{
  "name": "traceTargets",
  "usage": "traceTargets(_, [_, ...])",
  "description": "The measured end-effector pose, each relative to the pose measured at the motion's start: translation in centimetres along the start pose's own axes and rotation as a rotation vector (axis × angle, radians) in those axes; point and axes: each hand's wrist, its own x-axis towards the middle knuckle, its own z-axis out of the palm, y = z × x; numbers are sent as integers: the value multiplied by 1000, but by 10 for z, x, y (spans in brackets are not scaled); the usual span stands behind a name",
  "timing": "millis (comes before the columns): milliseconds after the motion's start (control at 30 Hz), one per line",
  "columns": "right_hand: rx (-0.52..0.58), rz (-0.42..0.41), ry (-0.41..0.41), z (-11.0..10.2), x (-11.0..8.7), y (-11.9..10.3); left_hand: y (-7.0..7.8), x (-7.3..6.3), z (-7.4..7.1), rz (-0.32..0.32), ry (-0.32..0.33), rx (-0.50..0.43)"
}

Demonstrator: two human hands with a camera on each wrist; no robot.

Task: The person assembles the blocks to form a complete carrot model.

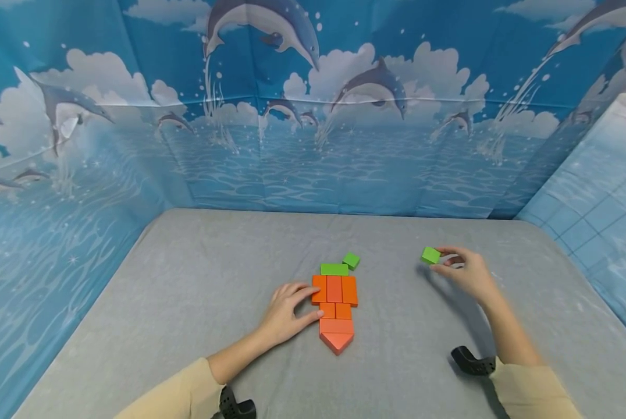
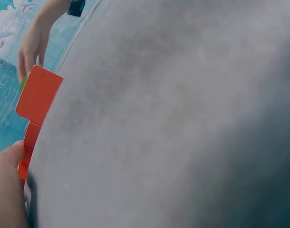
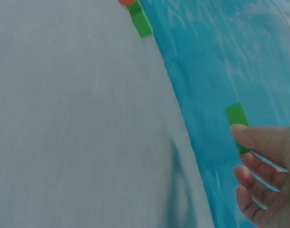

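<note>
Orange and red blocks (image 1: pixel 334 289) lie flat against one another in a column, with a red triangular block (image 1: pixel 337 342) pointing toward me at the near end. A green rectangular block (image 1: pixel 334 269) adjoins the far end, and a turned small green block (image 1: pixel 351 261) sits by its right corner. My left hand (image 1: pixel 287 313) rests at the column's left side, thumb and index fingertip touching the orange blocks. To the right, above the table, my right hand (image 1: pixel 469 272) pinches another green block (image 3: pixel 237 114) between thumb and fingers.
Grey cloth covers the table (image 1: pixel 213 256). Behind it hangs a blue curtain (image 1: pixel 302 163) printed with dolphins, continuing along both sides. Black wrist devices (image 1: pixel 472 361) are worn near both sleeves.
</note>
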Motion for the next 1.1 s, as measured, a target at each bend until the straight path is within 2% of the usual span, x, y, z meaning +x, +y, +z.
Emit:
traceTargets(300, [73, -116, -109, 49, 46, -41, -1, 1, 0, -6, -3, 15])
traceTargets(633, [137, -238, -245, 93, 78, -71, -2, 0, 0, -6, 3, 20])
traceTargets(800, [115, -306, -302, 111, 88, -82, -2, 1, 1, -5, -1, 27])
traceTargets(1100, [3, -401, -405, 138, 96, -98, -1, 1, -1, 3, 1, 13])
